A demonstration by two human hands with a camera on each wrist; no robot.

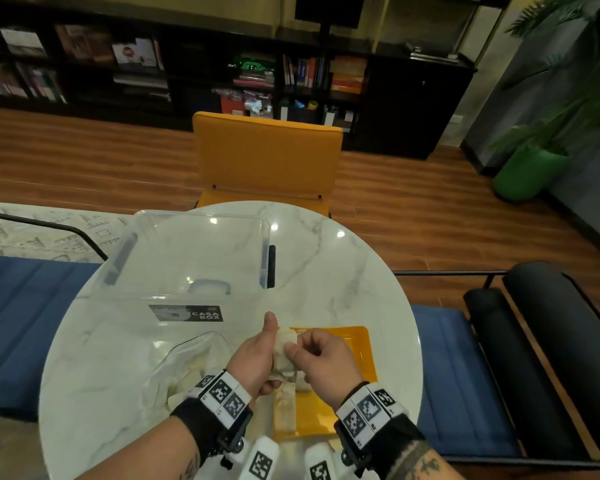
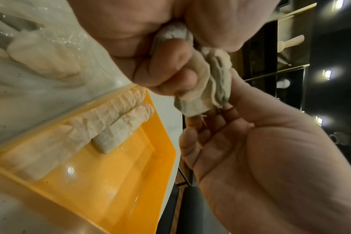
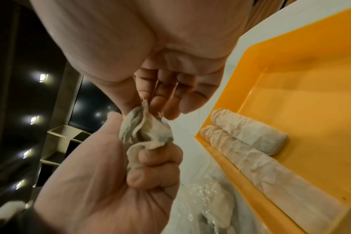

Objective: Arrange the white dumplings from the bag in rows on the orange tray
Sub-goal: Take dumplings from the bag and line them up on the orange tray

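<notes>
I see the left hand fisted round a crumpled white cloth dumpling, thumb pointing up. It holds the dumpling above the near-left part of the shallow orange plastic tray. The right hand pinches the dumpling's upper end between thumb and forefinger; its other fingers hang loosely curled. Both hands touch the same dumpling.

On the tray, two long white cloth rolls lie side by side, touching, along the tray's left wall. The clear plastic bag sits just left of the tray on the round white marble surface, with more white pieces inside; count unclear. Behind the tray to the left, there's a clear plastic storage box with a "CASA BOX" label.
</notes>
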